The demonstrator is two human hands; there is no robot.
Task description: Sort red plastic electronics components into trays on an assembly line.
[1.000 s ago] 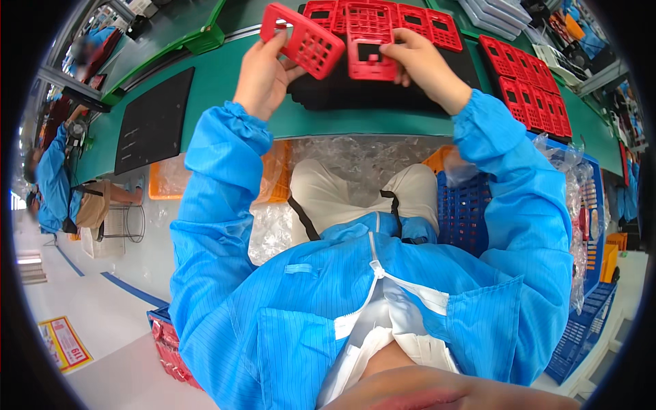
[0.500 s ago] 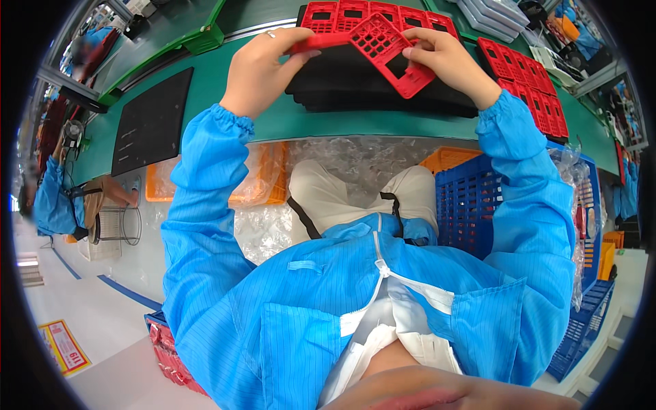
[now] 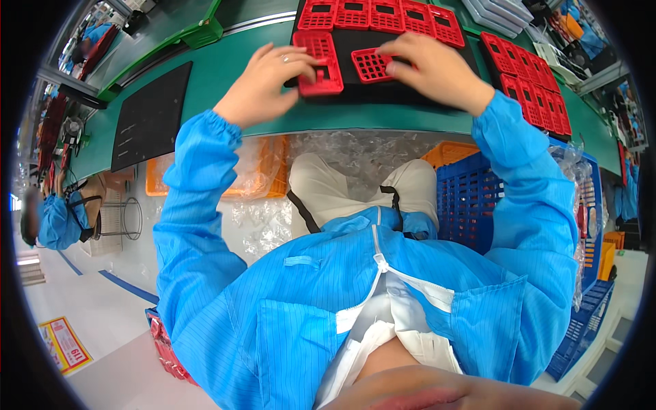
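A red plastic casing (image 3: 329, 83) with a grid of holes and a larger window is at the left front of the black mat. My left hand (image 3: 268, 82) has its fingers bent over the left edge of this casing, slightly blurred. To the right, a second red casing (image 3: 370, 65) lies turned sideways, its grid end showing. My right hand (image 3: 437, 74) grips its right end between thumb and fingers and hides that part. Behind both hands, a row of similar red casings (image 3: 386, 19) stretches along the far side of the black mat (image 3: 347, 65).
More red casings (image 3: 526, 82) lie in rows on the right of the green bench (image 3: 232, 68). A black sheet (image 3: 152, 113) lies at left. Under the bench are an orange crate (image 3: 277, 167) and a blue crate (image 3: 471, 198). Another person (image 3: 65, 215) is at far left.
Both casings came down from above the mat's front. The left one turned from edge-on to showing its face; the right one turned sideways, grid end to the left.
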